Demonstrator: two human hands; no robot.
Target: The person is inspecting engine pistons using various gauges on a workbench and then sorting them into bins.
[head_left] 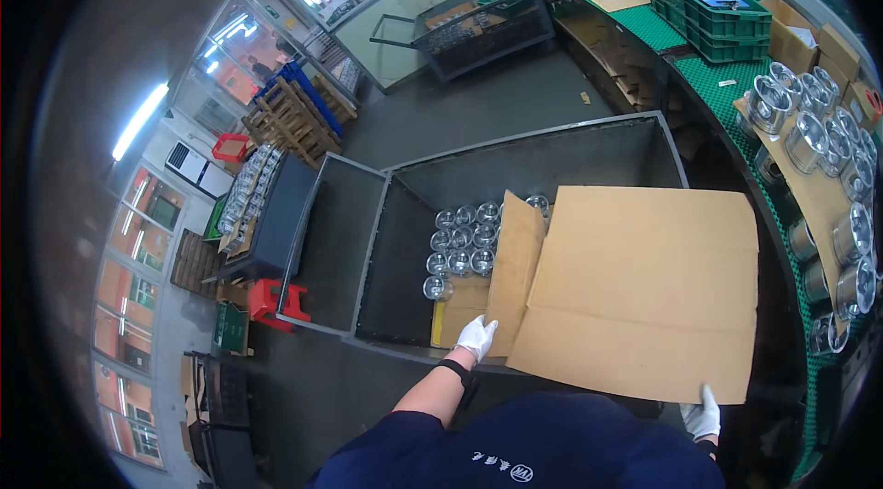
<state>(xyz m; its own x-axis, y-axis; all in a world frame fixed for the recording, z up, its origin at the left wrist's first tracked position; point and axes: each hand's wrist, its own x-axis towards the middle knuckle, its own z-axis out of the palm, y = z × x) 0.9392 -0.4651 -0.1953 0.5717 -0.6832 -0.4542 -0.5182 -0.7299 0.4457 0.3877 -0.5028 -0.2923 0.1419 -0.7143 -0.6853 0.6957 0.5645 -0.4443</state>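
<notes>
A large, creased sheet of brown cardboard (644, 291) is held over the right part of a dark metal bin (405, 254). Its narrow left flap is folded at an angle. My left hand (477, 338), in a white glove, closes on the lower end of that flap. At the sheet's near right corner, my right hand (702, 415), also gloved, grips the lower edge with the thumb on top. Several shiny round metal cups (460, 239) stand in rows inside the bin, beside the flap. The sheet hides whatever lies beneath it.
To the right, a green-topped bench (704, 84) carries more metal cups (808, 141) on cardboard and stacked green crates (708, 24). Another metal cart (483, 24) stands at the back. A red stool (276, 303) and a cup-laden cart (276, 213) stand left, near wooden pallets (292, 121).
</notes>
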